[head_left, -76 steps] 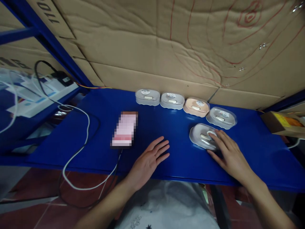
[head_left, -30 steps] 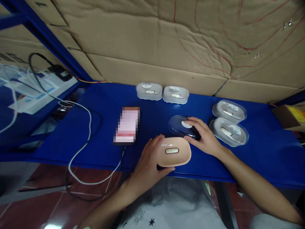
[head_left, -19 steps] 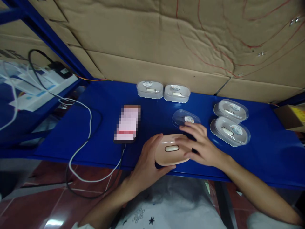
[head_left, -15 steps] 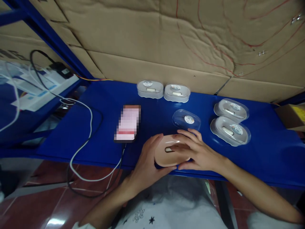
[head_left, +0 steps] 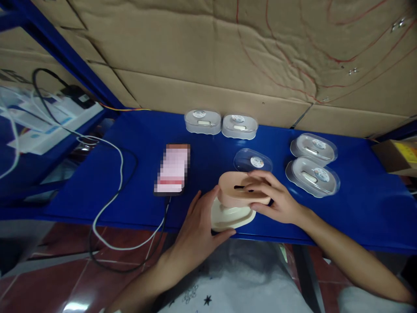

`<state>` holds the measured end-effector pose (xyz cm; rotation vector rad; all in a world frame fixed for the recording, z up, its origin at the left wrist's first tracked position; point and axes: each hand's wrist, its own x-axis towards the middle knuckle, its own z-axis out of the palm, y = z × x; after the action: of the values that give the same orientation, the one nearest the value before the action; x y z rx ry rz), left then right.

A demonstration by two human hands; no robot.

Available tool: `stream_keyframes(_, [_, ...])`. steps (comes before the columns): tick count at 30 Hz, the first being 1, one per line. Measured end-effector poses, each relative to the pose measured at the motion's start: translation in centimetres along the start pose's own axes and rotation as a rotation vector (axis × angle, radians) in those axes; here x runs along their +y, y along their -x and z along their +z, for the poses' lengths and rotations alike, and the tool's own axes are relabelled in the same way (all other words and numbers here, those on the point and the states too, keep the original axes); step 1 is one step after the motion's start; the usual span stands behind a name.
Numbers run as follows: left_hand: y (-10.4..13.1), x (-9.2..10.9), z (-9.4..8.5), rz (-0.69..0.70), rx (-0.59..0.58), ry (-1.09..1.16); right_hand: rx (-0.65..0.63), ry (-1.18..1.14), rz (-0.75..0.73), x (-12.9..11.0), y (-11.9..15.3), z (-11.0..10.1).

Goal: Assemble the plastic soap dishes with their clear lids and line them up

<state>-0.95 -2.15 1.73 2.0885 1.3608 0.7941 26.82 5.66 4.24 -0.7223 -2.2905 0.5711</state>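
Note:
In the head view my right hand [head_left: 276, 198] grips a peach oval cover [head_left: 230, 191] with a dark slot in its middle. The cover is tilted and raised at the back above a cream oval base [head_left: 228, 219], whose inside shows in part. My left hand [head_left: 198, 230] curls around the left side of that base, with the thumb along its front edge. Just behind the cover lies a clear plastic lid [head_left: 246, 161] with a round white label.
Two clear-lidded oval boxes [head_left: 202, 126] stand by the cardboard wall, and two more [head_left: 314, 178] stand at the right. A phone [head_left: 172, 169] with a cable lies left on the blue table [head_left: 137, 208]. A power strip [head_left: 42, 137] is far left, a cardboard box [head_left: 391, 158] far right.
The peach cover has come up off the cream base, lifted back and tilted by my right hand. My left hand stays around the base. The view has shifted slightly.

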Motion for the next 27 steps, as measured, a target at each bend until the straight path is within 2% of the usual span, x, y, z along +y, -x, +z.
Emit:
stream_keyframes(6, [1.1, 0.6, -0.9, 0.051, -0.118, 0.039, -0.013, 0.242, 0.061, 1.6, -0.1, 1.1])
stream_keyframes(8, [1.0, 0.6, -0.9, 0.054, -0.126, 0.078, -0.033, 0.310, 0.104, 1.9, -0.2, 1.2])
stream_keyframes(11, [0.7, 0.4, -0.8, -0.013, -0.111, 0.163, -0.043, 0.370, 0.138, 1.9, -0.1, 1.0])
stream_keyframes(14, [0.5, 0.2, -0.8, -0.079, -0.095, 0.264, -0.009, 0.313, 0.041, 1.2, 0.1, 0.5])
stream_keyframes(16, [0.5, 0.2, -0.7, -0.096, -0.107, 0.335, -0.008, 0.191, -0.034, 0.5, 0.2, 0.2])
stream_keyframes(18, [0.5, 0.5, -0.4, -0.129, -0.090, 0.411, -0.012, 0.037, -0.048, -0.3, 0.4, 0.0])
stream_keyframes(21, [0.3, 1.0, -0.1, -0.264, -0.008, 0.615, -0.004, -0.145, -0.015, -1.2, 0.5, -0.1])
stream_keyframes(23, [-0.2, 1.2, -0.2, -0.399, -0.018, 0.850, 0.005, -0.166, -0.016, -1.4, 0.4, -0.1])
stream_keyframes(27, [-1.4, 1.0, -1.0, -0.645, -0.072, 1.244, -0.016, 0.067, 0.015, -0.9, 0.0, -0.2])
